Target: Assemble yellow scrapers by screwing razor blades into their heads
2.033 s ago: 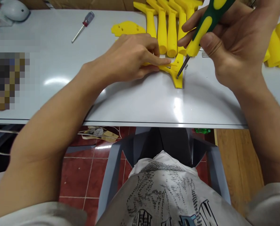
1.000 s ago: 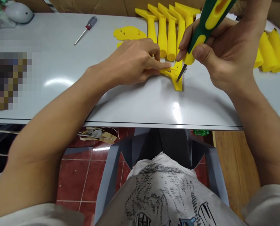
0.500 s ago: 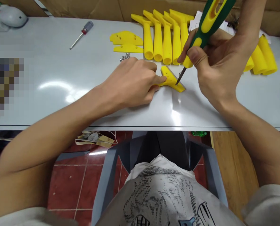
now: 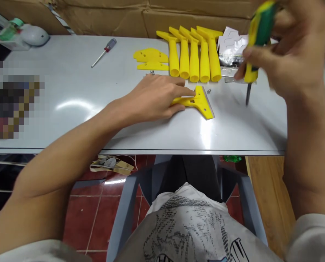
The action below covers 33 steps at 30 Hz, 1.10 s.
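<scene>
My left hand [image 4: 162, 96] is closed round the handle of a yellow scraper [image 4: 202, 103], pressing it flat on the table. The scraper's head shows a thin metal blade along its right edge and small holes. Off to the right, my right hand [image 4: 285, 65] grips a green and yellow screwdriver [image 4: 256, 43], blurred by motion, its tip pointing down above the table and apart from the scraper. A small screw [image 4: 209, 91] lies just right of the scraper head. Behind my left hand, a few more screws [image 4: 152, 72] are partly hidden.
Several yellow scraper handles [image 4: 194, 62] stand in a row at the back, with flat yellow plates [image 4: 151, 55] to their left. A grey and red screwdriver [image 4: 104, 52] lies further left. Metal blades [image 4: 233, 80] and white paper packaging [image 4: 232, 42] lie behind, near the cardboard [image 4: 104, 18].
My right hand has lifted the screwdriver off the scraper and moved it to the right. My left hand still holds the scraper down. The camera view has shifted slightly.
</scene>
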Tool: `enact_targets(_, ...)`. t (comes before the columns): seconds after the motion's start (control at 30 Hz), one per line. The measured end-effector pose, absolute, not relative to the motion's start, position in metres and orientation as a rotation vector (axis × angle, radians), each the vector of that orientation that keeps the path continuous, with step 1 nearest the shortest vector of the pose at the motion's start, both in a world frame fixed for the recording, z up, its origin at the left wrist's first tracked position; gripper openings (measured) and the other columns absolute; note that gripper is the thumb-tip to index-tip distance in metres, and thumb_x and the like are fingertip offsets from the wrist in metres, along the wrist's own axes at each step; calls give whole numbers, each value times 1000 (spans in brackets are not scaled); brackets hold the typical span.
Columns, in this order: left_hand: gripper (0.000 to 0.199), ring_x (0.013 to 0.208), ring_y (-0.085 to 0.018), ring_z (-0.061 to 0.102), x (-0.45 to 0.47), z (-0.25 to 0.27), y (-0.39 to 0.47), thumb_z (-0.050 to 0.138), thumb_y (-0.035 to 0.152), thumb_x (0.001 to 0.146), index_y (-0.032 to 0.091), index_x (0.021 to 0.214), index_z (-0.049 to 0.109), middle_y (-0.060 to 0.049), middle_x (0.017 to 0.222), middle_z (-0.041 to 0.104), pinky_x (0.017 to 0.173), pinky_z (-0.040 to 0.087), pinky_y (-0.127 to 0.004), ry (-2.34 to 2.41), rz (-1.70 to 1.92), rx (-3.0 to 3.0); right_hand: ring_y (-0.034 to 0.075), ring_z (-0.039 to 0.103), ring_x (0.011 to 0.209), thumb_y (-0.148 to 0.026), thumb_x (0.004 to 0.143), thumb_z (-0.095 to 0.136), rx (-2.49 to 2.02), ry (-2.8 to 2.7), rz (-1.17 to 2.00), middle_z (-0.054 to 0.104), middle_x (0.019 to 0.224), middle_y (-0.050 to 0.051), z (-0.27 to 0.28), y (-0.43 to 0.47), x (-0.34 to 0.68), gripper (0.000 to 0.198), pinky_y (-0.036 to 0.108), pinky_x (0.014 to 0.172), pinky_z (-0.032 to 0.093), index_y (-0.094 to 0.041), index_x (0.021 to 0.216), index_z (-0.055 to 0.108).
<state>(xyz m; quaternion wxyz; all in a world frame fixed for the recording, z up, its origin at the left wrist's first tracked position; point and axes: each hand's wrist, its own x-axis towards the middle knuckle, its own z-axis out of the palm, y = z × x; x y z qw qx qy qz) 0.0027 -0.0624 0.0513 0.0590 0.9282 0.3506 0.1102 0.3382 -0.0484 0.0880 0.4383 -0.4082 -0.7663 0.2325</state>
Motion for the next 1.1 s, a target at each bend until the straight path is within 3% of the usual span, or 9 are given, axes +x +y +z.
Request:
enact_targets(0.07, 48, 122, -39, 81, 3, 52, -61, 71, 42, 116, 37, 161, 86, -12, 137, 85, 95, 60, -46, 1058, 354, 2811, 24, 71, 91, -27, 83, 98, -1135, -2017, 424, 82, 123, 7, 91, -51, 347, 53, 47, 84, 65, -31, 135, 89)
enact_targets(0.17, 47, 124, -38, 80, 4, 54, -59, 75, 48, 115, 36, 159, 87, -12, 141, 83, 97, 61, -46, 1053, 432, 2792, 23, 71, 85, -15, 83, 93, -1407, -2232, 315, 82, 102, 4, 86, -50, 350, 70, 47, 95, 60, -30, 151, 85)
enact_targets(0.27, 44, 120, -36, 79, 4, 51, -54, 77, 50, 114, 34, 154, 90, -11, 135, 82, 98, 60, -46, 1052, 532, 2762, 27, 74, 86, -23, 89, 96, -1555, -2411, 286, 84, 97, 4, 78, -45, 349, 62, 46, 93, 58, -31, 149, 84)
enact_targets(0.43, 41, 115, -34, 78, 5, 41, -47, 81, 40, 110, 30, 148, 91, -11, 129, 80, 98, 59, -46, 1034, 617, 2730, 29, 75, 88, -37, 107, 82, -1458, -2435, 201, 87, 107, 10, 73, -45, 342, 20, 49, 96, 59, -30, 124, 92)
enact_targets(0.53, 40, 115, -33, 78, 7, 36, -47, 81, 37, 110, 29, 148, 90, -10, 129, 79, 99, 60, -46, 1018, 673, 2728, 25, 71, 80, -57, 117, 72, -1398, -2131, 291, 84, 93, 12, 75, -55, 327, 40, 46, 85, 56, -24, 99, 87)
enact_targets(0.63, 37, 113, -31, 77, 11, 36, -51, 79, 39, 112, 31, 147, 90, -10, 130, 79, 98, 61, -46, 1022, 745, 2731, 21, 65, 70, -86, 93, 95, -1239, -1920, 672, 76, 78, 5, 66, -60, 312, 63, 42, 69, 52, -26, 85, 78)
enact_targets(0.7, 36, 112, -31, 77, 14, 38, -55, 77, 41, 114, 33, 147, 90, -10, 130, 80, 97, 62, -46, 1040, 776, 2740, 20, 59, 67, -88, 75, 108, -1097, -1836, 772, 71, 75, 2, 54, -58, 307, 70, 41, 60, 48, -28, 80, 72)
enact_targets(0.93, 44, 110, -31, 72, 16, 45, -65, 61, 44, 120, 37, 155, 86, -12, 127, 78, 91, 61, -48, 1046, 745, 2793, 22, 51, 64, -78, 82, 108, -995, -1755, 721, 64, 70, 4, 37, -53, 305, 58, 46, 55, 48, -30, 78, 75)
enact_targets(1.1, 47, 112, -29, 67, 15, 49, -66, 55, 42, 122, 33, 160, 81, -10, 125, 75, 93, 58, -50, 1061, 691, 2814, 20, 48, 65, -89, 80, 105, -992, -1734, 667, 59, 69, 3, 36, -53, 300, 67, 45, 58, 50, -29, 80, 74)
